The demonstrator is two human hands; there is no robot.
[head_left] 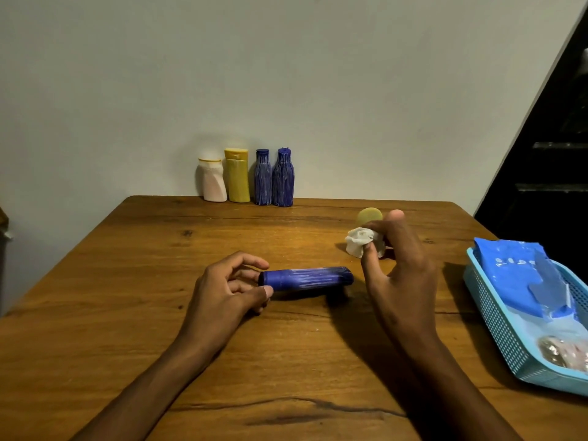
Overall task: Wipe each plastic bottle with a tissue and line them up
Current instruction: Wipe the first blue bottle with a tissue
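- A blue bottle [307,277] lies on its side on the table [159,313], near the middle, its capped end pointing left.
- The left hand [222,291] sits at that left end; its curled fingers and thumb close round the cap and hold it.
- The right hand [397,275] is just right of the bottle's base, raised, apart from the bottle. Its fingertips pinch a crumpled tissue [361,241], which sits beyond the bottle's right end.
- Behind the tissue, partly hidden by the right hand, stands a small pale bottle with a round yellowish top [369,217]; whether the hand touches it cannot be told.
- At the far edge, against the wall, four bottles stand upright in a row, close together: from the left a white one [212,181], a yellow one [237,176], then two blue ones [263,178] [284,178].
- At the right edge of the table sits a light blue basket [496,319] holding a blue packet [515,268].
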